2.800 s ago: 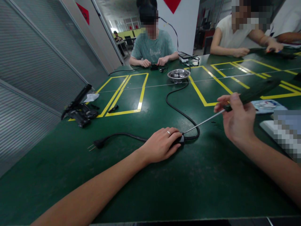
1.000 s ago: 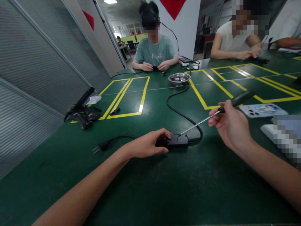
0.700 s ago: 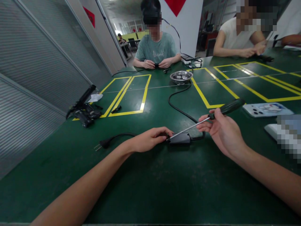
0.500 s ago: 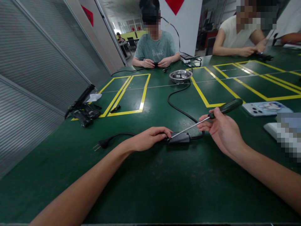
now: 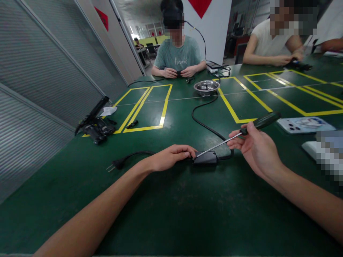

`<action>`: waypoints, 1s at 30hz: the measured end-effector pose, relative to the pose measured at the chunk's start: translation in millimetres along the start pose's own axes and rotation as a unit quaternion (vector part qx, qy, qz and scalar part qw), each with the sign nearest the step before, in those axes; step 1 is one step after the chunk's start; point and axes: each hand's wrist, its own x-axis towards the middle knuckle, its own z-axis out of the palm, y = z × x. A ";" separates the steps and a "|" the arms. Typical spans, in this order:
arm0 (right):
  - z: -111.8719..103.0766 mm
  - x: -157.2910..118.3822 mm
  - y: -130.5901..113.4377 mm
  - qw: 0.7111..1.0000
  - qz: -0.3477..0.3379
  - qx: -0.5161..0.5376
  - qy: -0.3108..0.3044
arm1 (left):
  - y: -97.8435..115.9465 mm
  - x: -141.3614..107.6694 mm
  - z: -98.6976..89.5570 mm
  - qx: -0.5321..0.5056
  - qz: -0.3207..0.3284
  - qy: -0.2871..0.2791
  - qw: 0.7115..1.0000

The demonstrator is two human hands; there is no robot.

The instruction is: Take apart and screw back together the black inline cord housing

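A black power adapter (image 5: 205,158) lies on the green table, with a cord leaving each end. My left hand (image 5: 175,156) is closed at its left end, the fingertips pressed onto the corner. My right hand (image 5: 254,146) grips a screwdriver (image 5: 264,122) by the front of its dark green handle, thumb on top. The long metal shaft slants down to the left, and its tip meets the left end of the adapter beside my left fingertips. Exactly what the tip touches is too small to make out. A two-pin plug (image 5: 118,164) rests left of my left hand.
A steel bowl (image 5: 206,87) with small parts stands farther back. At left lie black bagged items (image 5: 98,130) and a small black piece (image 5: 132,124) inside yellow tape (image 5: 143,128). A phone (image 5: 305,125) is at right. Two people work across the table.
The screwdriver handle and my right hand have shifted slightly right in view, while the tip stays at the adapter's left end. My left hand keeps its place.
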 end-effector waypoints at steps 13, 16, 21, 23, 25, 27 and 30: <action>4.0 -3.2 2.9 0.999 -0.032 -0.035 -0.009 | 0.4 -0.7 3.0 -0.003 0.017 0.017 1.000; 2.6 -2.4 0.2 0.999 -0.039 -0.026 -0.019 | -0.3 -0.5 6.2 0.001 0.017 0.030 0.999; 0.5 -4.1 -3.5 0.997 -0.058 0.000 -0.053 | 0.6 0.2 8.4 -0.003 0.006 0.034 0.999; 1.1 -6.2 -4.1 0.995 -0.068 -0.004 -0.069 | 0.6 0.6 8.4 0.000 0.006 0.034 0.999; 2.5 -8.7 -4.6 0.993 -0.080 -0.019 -0.084 | 0.4 0.8 8.3 0.002 0.009 0.034 0.999; 3.8 -10.9 -5.5 0.990 -0.095 -0.044 -0.099 | 0.5 1.0 8.3 0.005 0.009 0.034 0.999; 4.0 -12.2 -7.2 0.982 -0.126 -0.099 -0.102 | 1.2 1.1 8.6 0.010 0.006 0.036 0.999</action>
